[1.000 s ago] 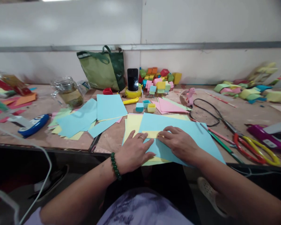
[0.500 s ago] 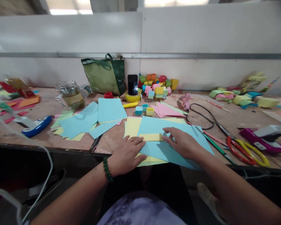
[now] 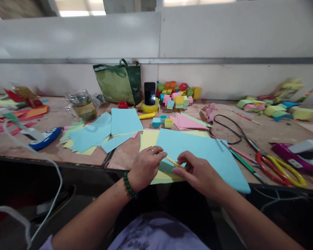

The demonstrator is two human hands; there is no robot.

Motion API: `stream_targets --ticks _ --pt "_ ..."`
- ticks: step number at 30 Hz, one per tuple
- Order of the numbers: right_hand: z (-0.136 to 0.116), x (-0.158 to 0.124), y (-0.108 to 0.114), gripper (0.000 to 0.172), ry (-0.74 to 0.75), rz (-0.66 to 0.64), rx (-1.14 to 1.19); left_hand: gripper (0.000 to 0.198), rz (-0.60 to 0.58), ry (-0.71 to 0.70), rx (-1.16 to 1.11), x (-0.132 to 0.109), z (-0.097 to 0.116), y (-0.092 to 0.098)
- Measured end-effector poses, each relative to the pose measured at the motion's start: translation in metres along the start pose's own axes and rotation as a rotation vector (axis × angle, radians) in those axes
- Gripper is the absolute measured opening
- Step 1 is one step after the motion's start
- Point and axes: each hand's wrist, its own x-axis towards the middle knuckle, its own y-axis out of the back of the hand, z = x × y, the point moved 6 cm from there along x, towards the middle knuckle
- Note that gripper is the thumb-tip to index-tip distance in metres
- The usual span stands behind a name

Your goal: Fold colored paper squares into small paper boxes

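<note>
A narrow folded strip of yellow paper (image 3: 173, 162) is held up between my two hands, seen nearly edge-on. My left hand (image 3: 147, 165), with a ring and a green bead bracelet at the wrist, pinches its left end. The fingers of my right hand (image 3: 194, 170) close on the other end. Under both hands lie a large blue sheet (image 3: 198, 146) and yellow sheets (image 3: 147, 139). Just beyond them stand small open paper boxes, among them a yellow box (image 3: 169, 123) and a blue box (image 3: 156, 122).
Scissors (image 3: 270, 168), a green pencil (image 3: 243, 164) and a purple glue gun (image 3: 296, 158) lie at the right. Leftward are a blue glue gun (image 3: 46, 139) with a white cord, a glass jar (image 3: 82, 106) and blue paper (image 3: 125, 121). A phone (image 3: 149, 93) stands behind.
The yellow strip lay flat on the blue sheet under my fingers. Now both hands have lifted and tilted it, drawn closer to me. The view has shifted slightly.
</note>
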Motion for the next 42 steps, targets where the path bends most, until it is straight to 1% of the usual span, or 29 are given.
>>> stream_targets --ticks 2,5,8,11,13,16,17,19,21,22,24,26,27,29,30,32,33,35,39,41,42 --pt "0.002 -0.003 0.000 0.025 -0.067 -0.028 0.185 0.032 0.085 -0.077 -0.009 0.000 0.006 0.005" --pt "0.006 -0.002 -0.002 0.032 -0.150 -0.098 0.421 0.036 0.145 -0.186 -0.049 -0.001 0.015 0.013" --pt "0.004 -0.001 -0.004 0.039 -0.173 -0.178 0.608 0.040 0.214 -0.248 -0.072 -0.004 0.019 0.023" --pt "0.000 -0.002 -0.007 0.044 -0.186 -0.210 0.733 0.035 0.267 -0.307 -0.134 -0.010 0.022 0.030" --pt "-0.002 -0.004 -0.010 0.044 -0.200 -0.218 0.798 0.034 0.273 -0.297 -0.201 -0.012 0.022 0.032" --pt "-0.001 -0.007 -0.014 0.046 -0.227 -0.192 0.908 0.047 0.244 -0.214 -0.296 -0.013 0.017 0.035" --pt "-0.001 -0.009 -0.015 0.047 -0.238 -0.187 0.938 0.048 0.233 -0.215 -0.307 -0.013 0.017 0.035" --pt "0.000 -0.011 -0.017 0.045 -0.255 -0.176 0.956 0.042 0.231 -0.256 -0.276 -0.014 0.018 0.039" --pt "0.002 -0.012 -0.015 0.039 -0.268 -0.116 0.914 0.033 0.267 -0.263 -0.218 -0.014 0.018 0.042" --pt "0.003 -0.012 -0.013 0.037 -0.273 -0.062 0.879 0.030 0.294 -0.225 -0.206 -0.014 0.017 0.044" --pt "0.004 -0.013 -0.009 0.035 -0.288 0.083 0.799 0.024 0.332 -0.073 -0.253 -0.012 0.011 0.043" --pt "0.003 -0.015 -0.006 0.034 -0.300 0.229 0.705 0.019 0.313 0.115 -0.415 -0.011 0.006 0.036" --pt "0.000 -0.016 -0.006 0.033 -0.293 0.281 0.649 0.026 0.273 0.206 -0.528 -0.011 0.005 0.029" --pt "-0.008 -0.019 -0.007 0.035 -0.249 0.350 0.531 0.050 0.197 0.391 -0.777 -0.011 0.004 0.013" --pt "-0.012 -0.021 -0.008 0.038 -0.220 0.375 0.472 0.058 0.149 0.461 -0.875 -0.010 0.005 0.005" --pt "-0.019 -0.025 -0.008 0.050 -0.175 0.419 0.385 0.067 0.087 0.546 -1.045 -0.009 0.007 -0.005" --pt "-0.021 -0.027 -0.008 0.054 -0.162 0.434 0.374 0.068 0.059 0.569 -1.124 -0.008 0.007 -0.009" --pt "-0.022 -0.029 -0.007 0.055 -0.143 0.425 0.427 0.061 0.023 0.597 -1.284 -0.008 0.007 -0.014" --pt "-0.018 -0.027 -0.013 0.050 -0.128 0.311 0.649 0.031 -0.032 0.649 -1.495 -0.011 0.004 -0.021" --pt "-0.014 -0.024 -0.017 0.049 -0.117 0.284 0.657 0.028 -0.069 0.685 -1.566 -0.013 0.004 -0.026" --pt "-0.012 -0.023 -0.016 0.049 -0.094 0.311 0.610 0.029 -0.077 0.704 -1.583 -0.014 0.004 -0.028"
